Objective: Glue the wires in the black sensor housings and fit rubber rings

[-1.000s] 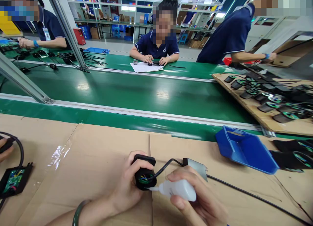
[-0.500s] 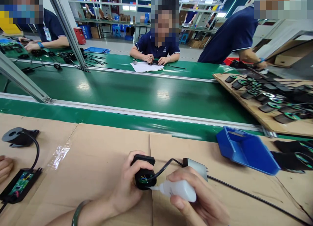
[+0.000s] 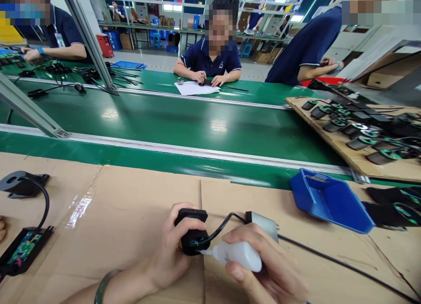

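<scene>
In my left hand (image 3: pixel 171 247) is a black plastic housing (image 3: pixel 194 214), tilted so that its hollow end with small coloured wires faces me. The fingers wrap round its middle. My right hand (image 3: pixel 263 264) grips a white squeeze bottle (image 3: pixel 241 255), its thin nozzle pointing left. The nozzle tip is at the lower rim of the housing; whether they touch I cannot tell. A black cable runs from the housing to a grey metal box (image 3: pixel 263 224) on the cardboard, and a longer cable (image 3: pixel 335 260) leaves that box toward the lower right.
Cardboard (image 3: pixel 131 216) covers the bench. A blue bin (image 3: pixel 329 203) stands at right, beside black parts (image 3: pixel 391 207). At left lie another black housing (image 3: pixel 24 183) and an open box with a circuit board (image 3: pixel 24 247). Beyond the green conveyor (image 3: pixel 164 120), co-workers (image 3: pixel 210 58) work.
Housing and bottle keep nearly the same pose. The co-worker at the far right has drawn the forearms in, and the other person's hand at the left edge has moved mostly out of view.
</scene>
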{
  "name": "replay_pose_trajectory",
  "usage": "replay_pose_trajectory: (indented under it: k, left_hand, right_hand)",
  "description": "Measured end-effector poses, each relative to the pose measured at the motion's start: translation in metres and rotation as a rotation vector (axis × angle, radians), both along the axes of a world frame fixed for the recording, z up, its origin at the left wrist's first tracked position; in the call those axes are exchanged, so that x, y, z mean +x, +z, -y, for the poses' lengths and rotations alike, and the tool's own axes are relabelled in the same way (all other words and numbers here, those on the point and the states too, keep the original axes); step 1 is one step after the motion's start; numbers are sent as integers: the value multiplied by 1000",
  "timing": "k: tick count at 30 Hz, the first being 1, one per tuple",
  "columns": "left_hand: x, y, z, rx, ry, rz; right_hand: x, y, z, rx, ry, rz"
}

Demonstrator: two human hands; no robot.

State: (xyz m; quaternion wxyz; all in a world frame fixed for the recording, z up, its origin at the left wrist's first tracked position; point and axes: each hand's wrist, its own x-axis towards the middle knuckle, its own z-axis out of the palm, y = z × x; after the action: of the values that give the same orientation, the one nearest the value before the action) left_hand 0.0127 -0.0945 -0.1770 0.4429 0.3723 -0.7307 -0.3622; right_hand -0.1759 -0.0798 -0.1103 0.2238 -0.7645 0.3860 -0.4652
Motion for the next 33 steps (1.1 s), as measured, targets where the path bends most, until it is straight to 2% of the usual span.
replay_pose_trajectory:
  k: [7,10,12,17,19,21,23,28,33]
  left_hand:
    - [0,1,-1,-13,-5,-10]
    - [0,1,-1,55,7,-29]
    - [-1,2,0,131,22,-40]
    - [-1,5,3,308,46,-9]
    - [1,6,6,362,20,12]
    - [3,6,8,384,-14,70]
    - [6,2,11,372,-32,162]
    - [14,-14,20,297,-31,319]
    - [25,-33,29,107,21,396]
  right_hand:
    - [2,2,1,14,42,17]
    - [1,-3,1,46,-4,99]
    - [0,-7,2,107,-70,260]
    - [-5,-16,17,323,-177,892]
    - [-11,-18,30,358,-207,1056]
    - [-20,-20,47,387,-241,1127]
    - [-31,-24,69,410,-249,1091]
    - [-54,-50,133,444,-241,775]
    - [-59,-81,177,487,-237,538]
